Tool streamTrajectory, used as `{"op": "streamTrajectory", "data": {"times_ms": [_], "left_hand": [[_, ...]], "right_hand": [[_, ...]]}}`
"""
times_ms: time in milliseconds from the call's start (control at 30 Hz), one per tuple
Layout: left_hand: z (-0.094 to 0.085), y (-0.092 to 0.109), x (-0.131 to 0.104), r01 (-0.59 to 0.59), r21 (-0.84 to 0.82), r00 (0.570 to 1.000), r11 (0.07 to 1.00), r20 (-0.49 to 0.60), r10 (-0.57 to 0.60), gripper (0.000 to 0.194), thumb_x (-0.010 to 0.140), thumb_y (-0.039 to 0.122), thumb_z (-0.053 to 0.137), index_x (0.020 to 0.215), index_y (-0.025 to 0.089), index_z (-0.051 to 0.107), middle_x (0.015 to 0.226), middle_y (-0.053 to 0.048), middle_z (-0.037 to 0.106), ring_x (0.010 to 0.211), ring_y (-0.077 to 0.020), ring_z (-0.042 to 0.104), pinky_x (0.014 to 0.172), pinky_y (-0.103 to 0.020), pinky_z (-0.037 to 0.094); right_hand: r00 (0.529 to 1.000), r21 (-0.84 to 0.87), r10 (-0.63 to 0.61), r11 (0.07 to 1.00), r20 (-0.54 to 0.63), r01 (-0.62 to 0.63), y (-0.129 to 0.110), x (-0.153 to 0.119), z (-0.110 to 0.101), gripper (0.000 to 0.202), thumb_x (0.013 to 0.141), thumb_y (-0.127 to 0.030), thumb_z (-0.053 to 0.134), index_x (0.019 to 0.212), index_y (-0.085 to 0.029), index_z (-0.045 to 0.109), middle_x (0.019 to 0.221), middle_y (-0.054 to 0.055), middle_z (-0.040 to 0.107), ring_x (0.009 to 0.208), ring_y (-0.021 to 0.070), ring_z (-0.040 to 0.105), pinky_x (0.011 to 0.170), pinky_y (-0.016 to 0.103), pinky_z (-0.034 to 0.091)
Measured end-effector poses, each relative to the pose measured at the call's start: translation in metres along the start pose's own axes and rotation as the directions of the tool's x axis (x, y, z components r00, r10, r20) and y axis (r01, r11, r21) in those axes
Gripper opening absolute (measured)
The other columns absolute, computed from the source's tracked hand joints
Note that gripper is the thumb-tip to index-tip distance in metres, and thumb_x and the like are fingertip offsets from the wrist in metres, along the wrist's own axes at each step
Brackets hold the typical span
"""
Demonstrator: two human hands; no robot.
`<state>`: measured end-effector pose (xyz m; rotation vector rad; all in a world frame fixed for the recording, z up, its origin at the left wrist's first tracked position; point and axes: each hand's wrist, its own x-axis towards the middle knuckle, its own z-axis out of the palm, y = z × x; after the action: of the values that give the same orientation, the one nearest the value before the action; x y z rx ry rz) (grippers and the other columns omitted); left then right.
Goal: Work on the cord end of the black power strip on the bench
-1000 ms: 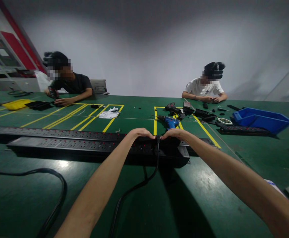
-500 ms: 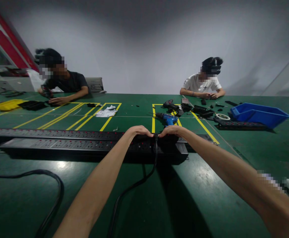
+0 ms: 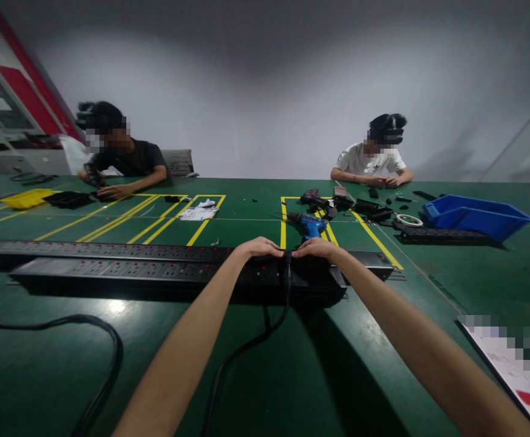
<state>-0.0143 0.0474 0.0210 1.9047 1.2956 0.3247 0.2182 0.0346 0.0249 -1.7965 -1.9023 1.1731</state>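
Two long black power strips with rows of sockets and small red lights lie across the green table [image 3: 164,340]. My left hand [image 3: 261,247] and my right hand [image 3: 314,247] meet over the right end of the nearer power strip [image 3: 132,272]. Their thumbs press from both sides on the black plug [image 3: 288,256], which sits against the strip's top; how deep it is in a socket I cannot tell. My other fingers curl away from me and are partly hidden. From the plug, a black cable [image 3: 246,343] hangs over the strip's near side toward me.
Behind lies the farther power strip [image 3: 55,247]. A blue drill [image 3: 308,224], black parts [image 3: 374,209], a tape roll [image 3: 409,220] and a blue bin [image 3: 478,212] are to the right. Another cable [image 3: 87,318] curves at left. Two people [image 3: 132,161] [image 3: 371,159] sit across the table.
My view has tilted up slightly, so the table sits lower in it and a sheet shows at lower right. Both hands stay at the plug with little visible movement.
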Motion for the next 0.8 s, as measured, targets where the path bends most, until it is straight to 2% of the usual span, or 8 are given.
{"op": "streamTrajectory", "data": {"times_ms": [100, 200, 300, 367, 533, 800], "left_hand": [[0.001, -0.001, -0.002, 0.017, -0.075, 0.999, 0.997, 0.038, -0.014, 0.047, 0.068, 0.040, 0.074, 0.111, 0.022, 0.075, 0.111, -0.003, 0.075, 0.108, -0.0257, 0.065, 0.097, -0.033, 0.047], [0.002, -0.002, -0.006, 0.000, -0.073, 1.000, 0.997, 0.024, 0.002, 0.051, 0.071, 0.043, 0.073, 0.118, 0.023, 0.072, 0.116, -0.004, 0.073, 0.114, -0.0274, 0.062, 0.102, -0.037, 0.044], [0.003, -0.004, -0.014, -0.041, -0.032, 0.999, 0.999, -0.020, 0.040, 0.053, 0.077, 0.047, 0.069, 0.124, 0.024, 0.068, 0.120, -0.006, 0.071, 0.120, -0.0291, 0.059, 0.107, -0.043, 0.039], [0.003, -0.006, -0.021, -0.087, 0.007, 0.996, 0.996, -0.030, 0.088, 0.051, 0.082, 0.047, 0.064, 0.127, 0.025, 0.065, 0.123, -0.006, 0.070, 0.122, -0.0284, 0.057, 0.110, -0.045, 0.034], [0.007, -0.009, -0.032, -0.185, 0.165, 0.978, 0.969, -0.062, 0.198, 0.042, 0.088, 0.047, 0.056, 0.126, 0.032, 0.065, 0.134, 0.002, 0.063, 0.130, -0.0238, 0.051, 0.119, -0.041, 0.020], [0.018, -0.008, -0.032, -0.173, 0.210, 0.959, 0.962, -0.189, 0.213, 0.034, 0.087, 0.042, 0.059, 0.119, 0.036, 0.069, 0.126, 0.008, 0.068, 0.123, -0.0201, 0.058, 0.112, -0.032, 0.032]], "right_hand": [[0.998, -0.050, -0.024, 0.999, -0.054, 0.021, 0.002, -0.008, 0.005, 0.038, 0.069, -0.051, 0.079, 0.095, -0.022, 0.077, 0.094, 0.002, 0.074, 0.094, 0.0212, 0.066, 0.080, 0.025, 0.049], [0.983, -0.118, -0.097, 0.990, -0.153, 0.079, 0.006, -0.015, 0.010, 0.040, 0.078, -0.054, 0.071, 0.105, -0.025, 0.075, 0.103, 0.002, 0.073, 0.105, 0.0240, 0.063, 0.090, 0.029, 0.045], [0.933, -0.195, -0.188, 0.972, -0.309, 0.131, 0.012, -0.018, 0.017, 0.035, 0.093, -0.050, 0.050, 0.107, -0.027, 0.073, 0.109, 0.001, 0.072, 0.108, 0.0229, 0.061, 0.095, 0.031, 0.040], [0.899, -0.246, -0.219, 0.961, -0.380, 0.130, 0.016, -0.017, 0.022, 0.037, 0.098, -0.045, 0.041, 0.104, -0.027, 0.072, 0.110, 0.001, 0.072, 0.107, 0.0215, 0.061, 0.094, 0.030, 0.039], [0.877, -0.331, -0.270, 0.933, -0.396, 0.138, 0.022, -0.019, 0.027, 0.034, 0.099, -0.035, 0.037, 0.108, -0.027, 0.069, 0.113, 0.000, 0.071, 0.107, 0.0190, 0.061, 0.089, 0.026, 0.038], [0.872, -0.534, -0.343, 0.838, -0.349, 0.116, 0.014, -0.037, 0.033, 0.036, 0.098, -0.024, 0.035, 0.117, -0.023, 0.065, 0.116, 0.008, 0.070, 0.109, 0.0238, 0.061, 0.094, 0.033, 0.034]]}}
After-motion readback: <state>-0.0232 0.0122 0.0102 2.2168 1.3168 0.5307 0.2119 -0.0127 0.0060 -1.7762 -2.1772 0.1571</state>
